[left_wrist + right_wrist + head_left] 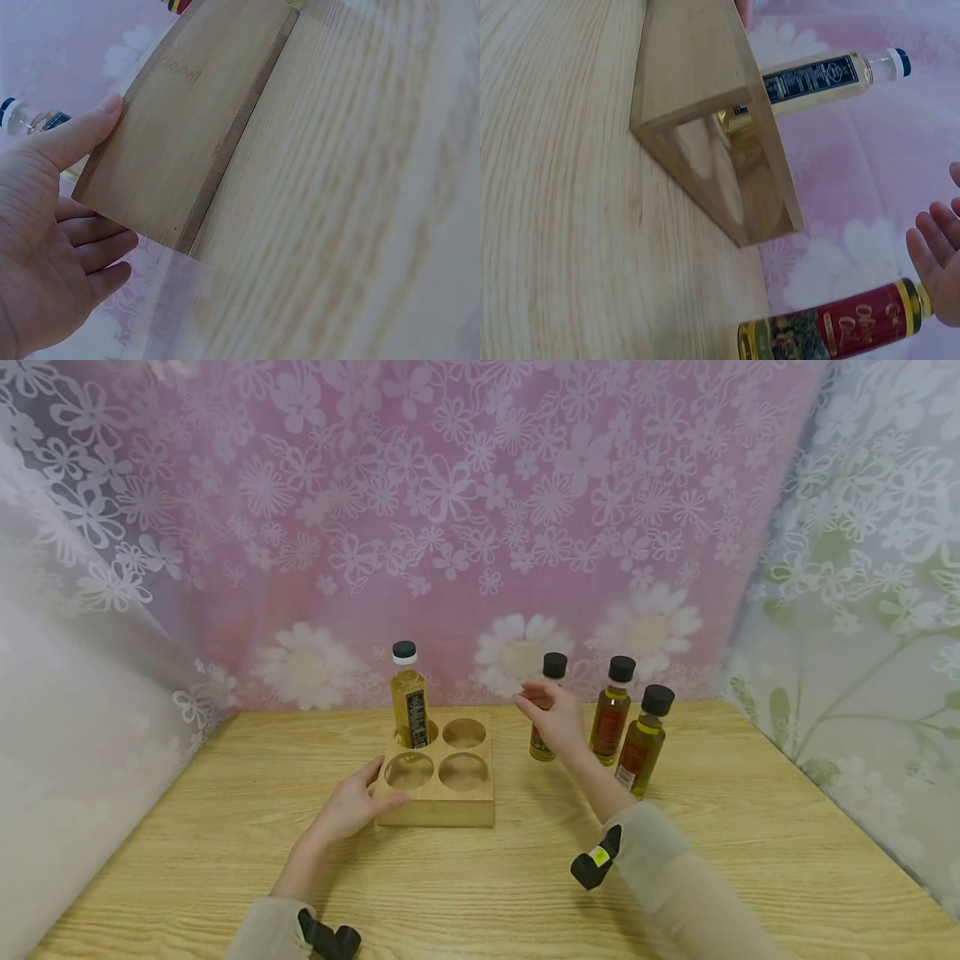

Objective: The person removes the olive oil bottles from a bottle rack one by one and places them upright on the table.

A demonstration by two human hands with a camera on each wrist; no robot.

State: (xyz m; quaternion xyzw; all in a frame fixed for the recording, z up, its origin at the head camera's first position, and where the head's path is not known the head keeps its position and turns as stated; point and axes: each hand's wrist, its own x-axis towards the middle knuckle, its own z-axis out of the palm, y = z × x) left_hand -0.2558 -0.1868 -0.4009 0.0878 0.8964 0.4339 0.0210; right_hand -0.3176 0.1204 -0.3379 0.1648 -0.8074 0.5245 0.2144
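Observation:
A square wooden bottle rack (437, 812) with four round holes stands mid-table. In its back left hole sits a pale-yellow oil bottle (409, 693) with a dark label and dark cap. My left hand (351, 803) holds the rack's near left corner, thumb along the front edge and fingers at the left side. Beside the red-labelled olive oil bottle (866, 324), close to its neck, is my right hand (557, 720), fingers loosely extended and holding nothing. From the head view this hand covers part of that bottle.
To the right of that hand stand two more dark-capped olive oil bottles, one further back (611, 718) and one nearer (641, 752). A floral curtain (450, 527) hangs behind the wooden table (465, 893), with pale cloth on both sides.

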